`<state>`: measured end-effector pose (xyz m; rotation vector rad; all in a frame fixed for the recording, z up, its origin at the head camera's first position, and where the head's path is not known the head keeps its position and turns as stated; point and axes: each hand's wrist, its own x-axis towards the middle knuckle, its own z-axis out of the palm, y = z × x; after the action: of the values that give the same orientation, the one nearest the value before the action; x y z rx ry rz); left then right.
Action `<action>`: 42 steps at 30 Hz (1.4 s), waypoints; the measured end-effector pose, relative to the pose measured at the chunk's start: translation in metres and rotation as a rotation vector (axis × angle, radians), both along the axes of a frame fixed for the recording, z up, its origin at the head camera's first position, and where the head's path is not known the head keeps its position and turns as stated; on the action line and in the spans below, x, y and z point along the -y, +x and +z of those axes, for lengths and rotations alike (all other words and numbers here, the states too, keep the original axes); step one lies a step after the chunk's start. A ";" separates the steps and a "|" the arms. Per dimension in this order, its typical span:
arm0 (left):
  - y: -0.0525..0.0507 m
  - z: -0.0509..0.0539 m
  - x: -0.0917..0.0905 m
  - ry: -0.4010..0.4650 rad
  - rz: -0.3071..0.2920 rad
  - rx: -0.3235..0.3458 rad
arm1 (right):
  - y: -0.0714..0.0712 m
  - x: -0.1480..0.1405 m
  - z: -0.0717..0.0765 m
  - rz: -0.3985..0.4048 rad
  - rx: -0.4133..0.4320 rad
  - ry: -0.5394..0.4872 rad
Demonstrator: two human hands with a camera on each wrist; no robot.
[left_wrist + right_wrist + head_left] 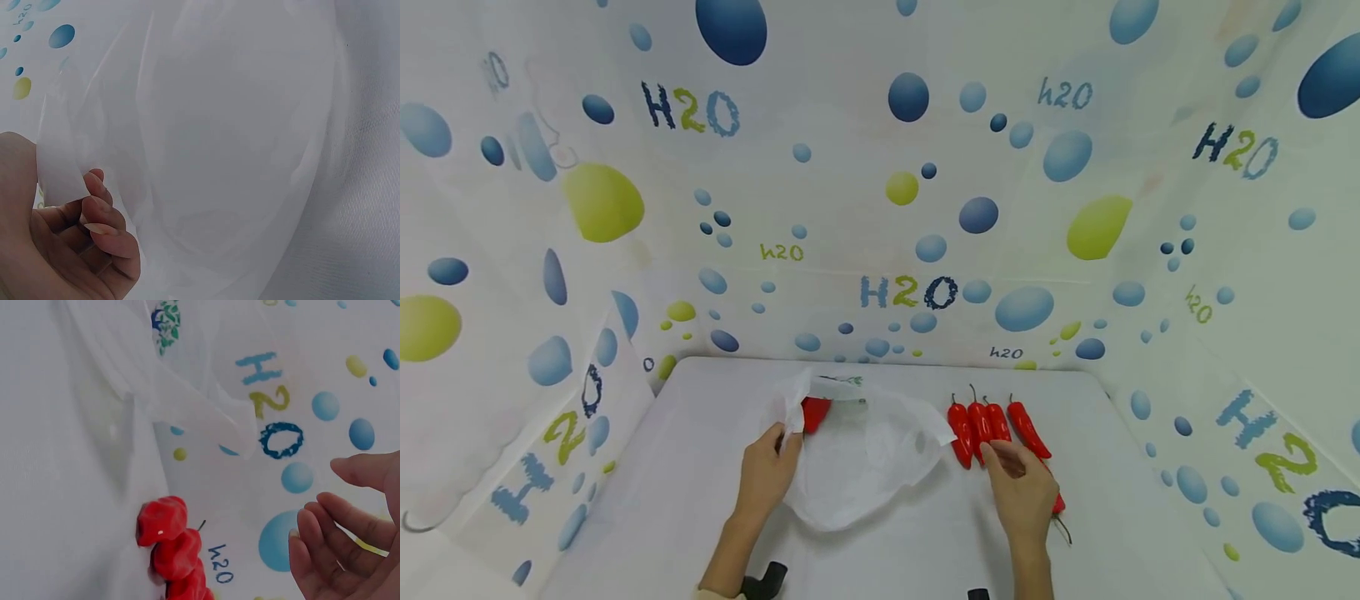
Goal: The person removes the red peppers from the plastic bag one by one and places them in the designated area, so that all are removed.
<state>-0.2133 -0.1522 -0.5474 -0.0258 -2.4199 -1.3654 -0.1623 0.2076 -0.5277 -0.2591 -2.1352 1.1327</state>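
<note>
A thin white plastic bag (865,475) stands with its mouth spread towards me. My left hand (767,467) pinches the left edge of its mouth; the left wrist view shows the film between thumb and curled fingers. Something red (815,412), likely a pepper, is visible within the bag's opening. To the right, several red chili peppers (959,429) with thin stems lie side by side. My right hand (1021,487) hovers near their lower ends, its fingers loosely bent and holding nothing. It partly hides another red pepper (1059,505) beside it.
The white table (1120,500) is backed and flanked by a white curtain (850,208) printed with coloured bubbles and H2O lettering. Dark camera mounts (765,581) show at the wrists. A green print marks the bag's far side.
</note>
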 end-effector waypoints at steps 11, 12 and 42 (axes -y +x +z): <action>0.000 0.000 0.000 -0.006 0.005 -0.010 | -0.013 0.031 0.005 0.147 0.003 -0.055; 0.000 0.000 0.001 -0.006 0.007 -0.011 | -0.015 0.033 0.005 0.168 -0.007 -0.059; 0.001 0.003 0.002 0.000 0.003 -0.001 | -0.063 0.092 -0.008 0.522 0.084 0.058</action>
<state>-0.2124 -0.1540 -0.5442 -0.0224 -2.4175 -1.3638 -0.2248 0.1155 -0.5358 0.3030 -2.3791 1.3583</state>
